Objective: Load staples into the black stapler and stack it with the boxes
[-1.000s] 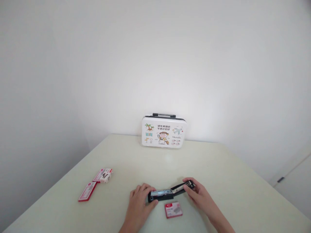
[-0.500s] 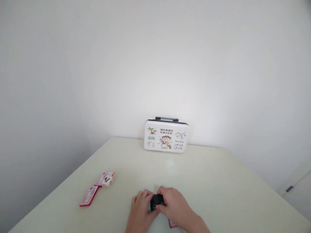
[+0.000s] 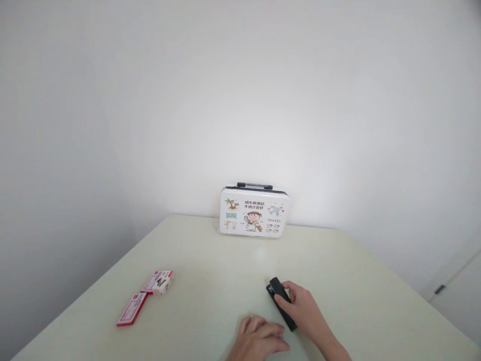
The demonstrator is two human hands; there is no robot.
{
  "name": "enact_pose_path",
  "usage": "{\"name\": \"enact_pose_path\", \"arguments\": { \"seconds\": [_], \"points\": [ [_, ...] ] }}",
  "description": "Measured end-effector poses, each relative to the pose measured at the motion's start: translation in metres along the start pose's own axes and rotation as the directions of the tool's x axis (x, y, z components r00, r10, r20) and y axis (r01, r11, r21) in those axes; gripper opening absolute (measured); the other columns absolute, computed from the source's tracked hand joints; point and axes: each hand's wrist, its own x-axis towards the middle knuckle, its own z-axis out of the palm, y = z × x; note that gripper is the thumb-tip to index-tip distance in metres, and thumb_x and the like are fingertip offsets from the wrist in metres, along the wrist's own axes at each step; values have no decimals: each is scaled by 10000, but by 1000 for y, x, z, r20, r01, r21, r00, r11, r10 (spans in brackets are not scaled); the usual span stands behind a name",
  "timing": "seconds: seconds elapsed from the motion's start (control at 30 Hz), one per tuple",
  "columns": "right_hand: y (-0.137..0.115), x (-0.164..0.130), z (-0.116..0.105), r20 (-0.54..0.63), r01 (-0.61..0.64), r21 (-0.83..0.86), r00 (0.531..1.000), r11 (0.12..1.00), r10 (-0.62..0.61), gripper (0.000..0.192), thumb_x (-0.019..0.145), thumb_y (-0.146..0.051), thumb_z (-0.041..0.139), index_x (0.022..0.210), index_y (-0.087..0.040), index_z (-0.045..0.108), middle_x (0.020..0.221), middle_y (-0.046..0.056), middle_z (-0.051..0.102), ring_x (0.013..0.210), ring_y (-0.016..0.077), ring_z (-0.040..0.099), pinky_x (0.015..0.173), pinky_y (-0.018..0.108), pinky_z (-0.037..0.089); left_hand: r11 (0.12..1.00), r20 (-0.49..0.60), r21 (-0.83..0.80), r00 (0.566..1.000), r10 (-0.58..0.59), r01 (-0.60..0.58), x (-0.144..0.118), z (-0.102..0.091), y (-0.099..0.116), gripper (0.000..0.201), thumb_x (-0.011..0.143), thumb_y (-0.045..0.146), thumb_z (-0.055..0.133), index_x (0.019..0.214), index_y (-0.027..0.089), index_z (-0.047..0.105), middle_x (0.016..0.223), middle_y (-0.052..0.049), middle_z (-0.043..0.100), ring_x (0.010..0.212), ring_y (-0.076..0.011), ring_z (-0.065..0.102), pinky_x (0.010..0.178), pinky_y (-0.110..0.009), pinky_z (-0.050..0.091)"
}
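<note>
A second before, we had the stapler lying open between both hands, its magazine showing silver and its top arm swung out to the right; half a second before, both hands had closed over it. At this moment the black stapler (image 3: 281, 303) was shut and lay slanted on the pale table (image 3: 338, 271), carried to the right of where we had worked on it. We judged from this that the loading was done and the tool had been closed up and shifted aside.

Our right hand (image 3: 300, 311) gripped the stapler along its near half, thumb and fingers pressed against its sides, its far end sticking out free. Our left hand (image 3: 261, 337) had come off it and lay palm down on the table just beside its near end, fingers loosely together and holding nothing. The small red staple box that had sat in front of us was no longer visible; we could not tell whether the left hand covered it.

Of containers, the white travel case (image 3: 254, 211) with the black handle stood closed against the wall, so we could not see inside it. To the left lay an opened staple box (image 3: 161, 281) and, just beside it, a flat red box (image 3: 131, 309); their contents were too small to make out
</note>
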Motion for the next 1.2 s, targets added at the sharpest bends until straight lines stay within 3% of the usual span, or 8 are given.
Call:
{"name": "enact_pose_path", "arguments": {
  "seconds": [0.27,0.63,0.7,0.83,0.87,0.9,1.07,1.2],
  "points": [
    [-3,-43,35,141,-206,584,978,785,151,771,715,-780,677,1140,-140,743,528,-62,425,516,123,356,532,254,318,935,-301,106,907,-294,338,-64,-38,-44,857,551,124,569,1376,357,559,1404,-31,560,1313,-294,471,1096,-414,353],
    [-50,-54,86,44,-130,556,991,821,127,790,786,-770,624,1221,-118,719,551,-38,475,546,140,409,517,248,372,970,-430,9,876,-217,244,-50,-9,-37,805,705,290,689,1471,263,443,1442,-85,554,1286,-303,507,1131,-439,373],
    [-47,-54,85,54,-152,542,988,827,146,804,781,-776,624,1232,-117,713,543,-51,422,539,137,381,504,250,335,942,-595,3,758,-268,336,-74,-27,-58,508,866,440,585,1341,263,556,1365,-84,595,1238,-291,543,1097,-439,413],
    [-39,-52,89,85,-147,510,989,847,120,820,805,-769,604,1279,-103,677,572,-64,358,555,139,353,520,264,296,522,-884,-191,85,-459,831,-141,-78,-108,532,928,600,409,1208,187,593,1227,-163,599,1147,-393,560,964,-542,474],
    [-38,-51,91,87,-144,507,990,850,115,820,809,-769,599,1283,-103,672,578,-63,356,559,141,356,524,266,298,397,-880,-246,-32,-474,884,-156,-88,-118,609,918,638,399,1290,182,554,1275,-190,569,1166,-437,536,927,-571,480],
    [-36,-51,93,83,-144,506,990,850,118,823,807,-775,595,1279,-106,673,578,-63,353,558,143,358,523,267,298,349,-874,-242,-47,-483,905,-169,-96,-126,644,918,633,392,1370,188,502,1315,-193,552,1177,-451,526,911,-580,481],
    [-33,-50,98,52,-151,495,988,856,144,869,769,-822,582,1249,-106,694,553,-75,292,532,136,305,506,269,254,490,-741,50,361,-565,870,-186,-98,-129,580,932,506,394,1458,274,471,1227,-118,616,1123,-355,594,926,-511,470],
    [-34,-50,94,109,-146,487,988,861,106,867,799,-804,570,1294,-99,674,561,-78,284,539,128,294,514,263,235,657,-524,47,579,-626,753,-172,-78,-103,767,785,548,619,1486,278,466,1303,-113,595,1181,-349,600,1002,-472,441]
  ]
}}
